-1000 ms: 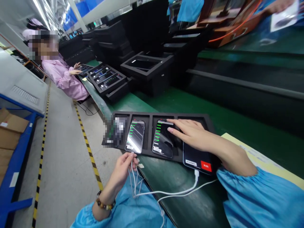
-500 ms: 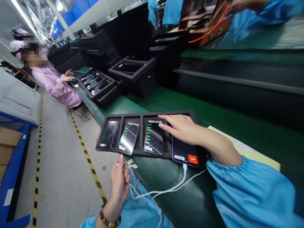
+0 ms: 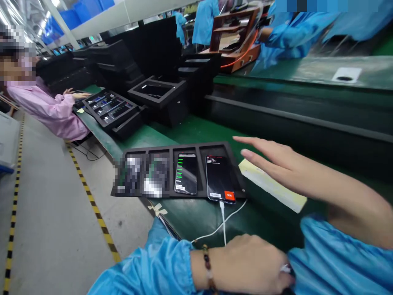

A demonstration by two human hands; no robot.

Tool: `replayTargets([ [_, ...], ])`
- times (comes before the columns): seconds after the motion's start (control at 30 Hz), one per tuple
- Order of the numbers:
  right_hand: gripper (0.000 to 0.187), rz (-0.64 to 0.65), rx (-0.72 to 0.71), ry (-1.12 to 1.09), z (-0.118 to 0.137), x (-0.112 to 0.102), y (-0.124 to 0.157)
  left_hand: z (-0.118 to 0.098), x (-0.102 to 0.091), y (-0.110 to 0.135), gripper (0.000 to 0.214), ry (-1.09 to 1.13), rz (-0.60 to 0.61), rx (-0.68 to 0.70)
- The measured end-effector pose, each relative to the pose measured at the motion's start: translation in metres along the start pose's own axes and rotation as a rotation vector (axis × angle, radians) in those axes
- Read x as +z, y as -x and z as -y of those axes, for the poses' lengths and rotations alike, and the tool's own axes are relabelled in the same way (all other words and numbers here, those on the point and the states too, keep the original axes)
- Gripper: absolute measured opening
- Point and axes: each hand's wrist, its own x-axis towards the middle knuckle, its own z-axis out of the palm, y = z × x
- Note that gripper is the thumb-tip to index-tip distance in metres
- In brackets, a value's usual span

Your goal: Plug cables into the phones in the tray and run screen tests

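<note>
Right hand (image 3: 276,164) spread wide and flat, holding nothing, hovering at 3 o'clock of the black tray (image 3: 201,172), over the yellow pad (image 3: 276,190). Left hand (image 3: 251,264) curled at 6 o'clock against the right blue sleeve (image 3: 337,262); grip hidden, cannot tell on what. Phone with red button (image 3: 219,176) in the tray's rightmost slot, white cable (image 3: 224,225) plugged in, trailing toward 6 o'clock. Second lit phone (image 3: 186,174) at its 9 o'clock.
</note>
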Motion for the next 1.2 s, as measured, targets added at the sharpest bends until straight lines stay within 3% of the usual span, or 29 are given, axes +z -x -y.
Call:
replayTargets([
  [0.07,0.073,-0.017,0.052,0.012,-0.019,-0.005,0.019,-0.006,0.002,-0.015,0.026,0.009,-0.009,0.049],
  [0.17,0.073,0.041,0.122,-0.023,-0.04,-0.001,0.033,-0.014,-0.011,-0.017,0.039,-0.011,-0.041,0.106],
  [0.27,0.077,0.108,0.133,-0.069,-0.042,0.014,0.027,-0.017,-0.038,0.0,0.041,-0.036,-0.088,0.131],
  [0.37,0.081,0.165,0.041,-0.103,-0.034,0.033,0.013,-0.01,-0.074,0.033,0.041,-0.084,-0.173,0.131],
  [0.57,0.08,0.152,-0.08,-0.104,-0.036,0.06,-0.003,0.035,-0.157,0.126,0.021,-0.455,-0.97,0.099],
  [0.63,0.075,0.086,-0.091,-0.102,-0.034,0.068,-0.004,0.051,-0.178,0.154,0.018,-0.648,-1.12,0.052],
  [0.73,0.064,0.036,-0.18,-0.14,-0.016,0.087,-0.007,0.067,-0.2,0.186,0.019,-0.858,-1.101,0.013],
  [0.87,0.058,0.188,-0.304,-0.168,0.017,0.12,-0.013,0.08,-0.218,0.205,0.026,-0.962,-1.029,-0.108],
  [1.07,0.061,0.156,-0.211,-0.058,0.021,0.141,-0.033,0.088,-0.246,0.197,0.039,-0.928,-0.945,-0.271],
  [1.2,0.06,0.149,-0.196,-0.041,0.018,0.14,-0.037,0.074,-0.245,0.18,0.038,-0.911,-0.867,-0.222],
])
